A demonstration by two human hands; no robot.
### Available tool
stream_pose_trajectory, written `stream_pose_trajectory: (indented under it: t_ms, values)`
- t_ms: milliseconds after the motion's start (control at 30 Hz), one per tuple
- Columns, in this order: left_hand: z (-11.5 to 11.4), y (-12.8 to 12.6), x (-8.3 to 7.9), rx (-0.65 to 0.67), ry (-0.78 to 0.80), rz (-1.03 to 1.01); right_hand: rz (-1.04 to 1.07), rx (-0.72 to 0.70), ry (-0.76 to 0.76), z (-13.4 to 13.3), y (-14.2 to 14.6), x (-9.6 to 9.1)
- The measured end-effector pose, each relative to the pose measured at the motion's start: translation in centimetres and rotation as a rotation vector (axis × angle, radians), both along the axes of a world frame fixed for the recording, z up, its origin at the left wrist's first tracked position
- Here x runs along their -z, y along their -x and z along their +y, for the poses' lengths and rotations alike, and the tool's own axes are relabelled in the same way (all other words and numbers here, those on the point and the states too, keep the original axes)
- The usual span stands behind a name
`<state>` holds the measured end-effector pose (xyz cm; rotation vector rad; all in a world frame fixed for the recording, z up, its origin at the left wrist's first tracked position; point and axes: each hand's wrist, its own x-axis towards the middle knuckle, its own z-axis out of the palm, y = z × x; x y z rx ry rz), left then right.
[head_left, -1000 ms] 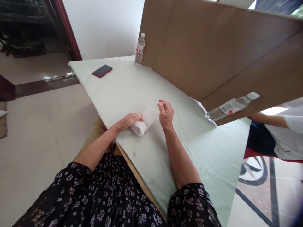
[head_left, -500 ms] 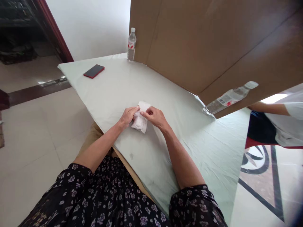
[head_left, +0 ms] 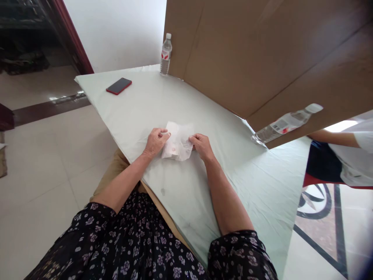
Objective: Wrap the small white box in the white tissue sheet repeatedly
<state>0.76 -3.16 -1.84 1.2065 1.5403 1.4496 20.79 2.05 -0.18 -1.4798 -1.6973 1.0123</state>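
Observation:
A small white paper-like packet [head_left: 177,144] lies on the pale green tablecloth [head_left: 145,109] in front of me. My left hand [head_left: 155,140] pinches its left edge with curled fingers. My right hand [head_left: 201,145] pinches its right edge. The packet is spread wide between the two hands, and a small reddish mark shows near its middle. What it contains I cannot tell.
A red phone [head_left: 119,86] lies at the far left of the table. A water bottle [head_left: 166,54] stands at the back; another bottle [head_left: 287,123] lies beside a large cardboard sheet [head_left: 262,58] propped along the right. Another person's arm [head_left: 332,139] shows at the right.
My right hand came in from the raised sheet to the packet, then both hands moved apart, spreading the packet wider on the cloth. The view shifted slightly.

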Motion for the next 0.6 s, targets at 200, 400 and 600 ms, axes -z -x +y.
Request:
stream_pose_trajectory:
  t_ms: [200,400,600]
  values:
    - [-1.0,-0.8,-0.4,0.058,0.017,0.373,0.157,-0.014,0.035,-0.1,0.3,0.9]
    - [-0.9,1.0,-0.7,0.002,0.128,0.447,0.167,0.074,-0.012,0.3,-0.2,1.6]
    - [-0.5,3.5,-0.6,-0.133,0.162,0.535,0.061,0.146,-0.096,0.8,-0.9,2.3]
